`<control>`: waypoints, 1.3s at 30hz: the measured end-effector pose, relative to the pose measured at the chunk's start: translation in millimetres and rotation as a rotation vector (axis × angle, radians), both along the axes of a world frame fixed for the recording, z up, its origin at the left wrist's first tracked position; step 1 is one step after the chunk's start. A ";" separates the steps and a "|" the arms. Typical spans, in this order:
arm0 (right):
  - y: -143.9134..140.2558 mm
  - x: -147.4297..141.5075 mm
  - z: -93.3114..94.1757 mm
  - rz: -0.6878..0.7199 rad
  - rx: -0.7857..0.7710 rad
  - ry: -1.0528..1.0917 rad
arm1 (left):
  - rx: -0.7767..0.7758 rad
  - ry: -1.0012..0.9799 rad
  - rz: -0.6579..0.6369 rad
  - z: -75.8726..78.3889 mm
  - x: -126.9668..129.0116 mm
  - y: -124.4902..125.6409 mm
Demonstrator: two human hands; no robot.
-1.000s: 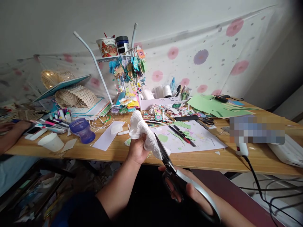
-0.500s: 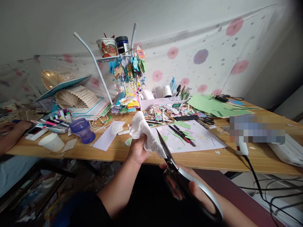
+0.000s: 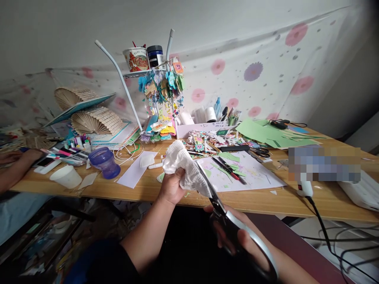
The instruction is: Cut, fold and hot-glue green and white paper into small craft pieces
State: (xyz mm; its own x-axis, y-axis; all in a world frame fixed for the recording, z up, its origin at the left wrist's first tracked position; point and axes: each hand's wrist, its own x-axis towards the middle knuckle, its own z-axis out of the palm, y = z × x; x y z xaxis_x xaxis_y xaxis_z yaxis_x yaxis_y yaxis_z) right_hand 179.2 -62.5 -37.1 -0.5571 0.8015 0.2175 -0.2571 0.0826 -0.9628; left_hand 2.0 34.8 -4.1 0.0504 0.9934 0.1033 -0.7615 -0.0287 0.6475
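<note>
My left hand pinches a folded white textured paper towel and holds it up above the table's front edge. My right hand has its fingers through the handles of large scissors with black and silver grips. The blades point up and away from me and lie against the towel's right edge; how far they are apart is hard to make out. Behind the towel, a white sheet carries green paper scraps and two dark pens with red parts.
At left stand a purple cup and a white cup. Another person's hand rests at the far left. Paper scraps are piled behind, green sheets at the back right, and a white-handled corded tool at right.
The scissors have shifted slightly right and their blades have come closer together along the towel's edge. The towel is turned a little more open toward me.
</note>
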 end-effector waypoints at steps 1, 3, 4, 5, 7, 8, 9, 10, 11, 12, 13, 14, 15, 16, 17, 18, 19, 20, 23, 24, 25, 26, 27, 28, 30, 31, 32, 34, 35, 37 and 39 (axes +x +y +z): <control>0.7 0.6 0.2 0.047 -0.005 0.023 | 0.004 0.008 0.004 0.0 -0.5 0.5; 1.2 1.3 -1.1 0.126 -0.033 0.066 | 0.020 0.017 0.010 -0.4 -1.6 1.9; 1.2 1.4 -2.5 0.156 -0.050 0.078 | 0.032 0.018 0.014 -0.8 -2.1 2.7; 1.0 1.2 -4.0 0.169 -0.065 0.087 | 0.045 0.018 0.017 -1.1 -2.5 3.4; 0.6 0.0 -6.3 0.164 -0.079 0.102 | 0.063 0.023 0.011 -1.4 -2.8 4.1; 0.5 -0.9 -6.7 0.150 -0.080 0.111 | 0.068 0.028 0.004 -1.4 -2.6 4.1; 0.6 -1.9 -6.3 0.130 -0.080 0.121 | 0.069 0.037 -0.006 -1.5 -2.2 3.7; 1.0 -2.9 -5.1 0.110 -0.080 0.126 | 0.068 0.049 -0.019 -1.6 -1.6 3.1; 1.4 -3.9 -3.3 0.094 -0.073 0.127 | 0.065 0.063 -0.033 -1.9 -0.7 2.2; 2.0 -4.8 -1.1 0.080 -0.070 0.121 | 0.061 0.078 -0.046 -2.4 0.3 1.2; 2.7 -5.5 1.2 0.066 -0.065 0.116 | 0.059 0.092 -0.057 -3.2 1.5 0.1; 3.3 -6.1 3.3 0.056 -0.060 0.113 | 0.057 0.103 -0.069 -4.4 2.7 -1.0; 4.0 -6.5 5.0 0.044 -0.055 0.113 | 0.059 0.110 -0.080 -5.9 3.9 -1.9; 4.5 -6.8 6.0 0.026 -0.053 0.115 | 0.062 0.112 -0.087 -7.7 5.1 -2.5; 5.0 -6.9 6.3 0.008 -0.052 0.121 | 0.066 0.111 -0.089 -9.7 6.1 -2.9; 5.3 -6.9 6.1 -0.002 -0.052 0.122 | 0.067 0.108 -0.089 -11.8 7.1 -2.9; 5.5 -6.8 5.3 -0.006 -0.052 0.122 | 0.066 0.103 -0.087 -13.7 7.9 -2.6; 5.4 -6.8 4.3 -0.004 -0.054 0.121 | 0.063 0.099 -0.080 -15.2 8.7 -2.1; 4.0 -7.1 0.8 0.045 -0.092 0.132 | 0.052 0.086 -0.050 -16.6 10.1 -0.3; 3.2 -7.6 -0.2 0.071 -0.115 0.136 | 0.045 0.079 -0.039 -15.8 10.3 0.1; 2.4 -8.3 -1.2 0.098 -0.138 0.138 | 0.039 0.070 -0.028 -14.7 10.4 0.4; 1.6 -9.2 -2.0 0.122 -0.160 0.141 | 0.033 0.060 -0.022 -13.5 10.5 0.4; 1.0 -10.1 -2.7 0.141 -0.177 0.145 | 0.028 0.049 -0.020 -12.4 10.4 0.2; 0.6 -11.0 -3.2 0.145 -0.186 0.158 | 0.028 0.041 -0.024 -11.7 10.3 -0.2; 0.7 -12.1 -3.2 0.124 -0.200 0.199 | 0.029 0.040 -0.035 -12.1 9.9 -1.1; 1.2 -12.1 -2.5 0.106 -0.204 0.221 | 0.029 0.045 -0.040 -13.0 9.7 -1.6; 1.8 -11.6 -1.4 0.090 -0.201 0.234 | 0.027 0.049 -0.042 -14.3 9.5 -2.0; 3.4 -9.5 1.6 0.071 -0.175 0.226 | 0.016 0.054 -0.046 -16.9 9.4 -2.6; 4.1 -8.2 3.1 0.065 -0.156 0.209 | 0.012 0.055 -0.048 -17.9 9.5 -2.8; 4.8 -5.5 5.4 0.042 -0.130 0.169 | 0.009 0.058 -0.052 -19.1 10.5 -3.4; 4.3 -3.9 6.3 0.016 -0.128 0.138 | 0.007 0.060 -0.045 -19.4 12.2 -4.1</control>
State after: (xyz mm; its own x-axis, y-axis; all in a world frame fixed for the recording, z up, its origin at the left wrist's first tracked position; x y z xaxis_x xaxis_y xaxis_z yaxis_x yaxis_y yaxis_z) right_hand 175.2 -58.3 -30.8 -0.5421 0.8186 0.1898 -0.3878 -0.0433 -0.9207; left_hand 14.2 30.7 -23.5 0.1014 0.9892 0.1059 -0.7218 -0.0001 0.6921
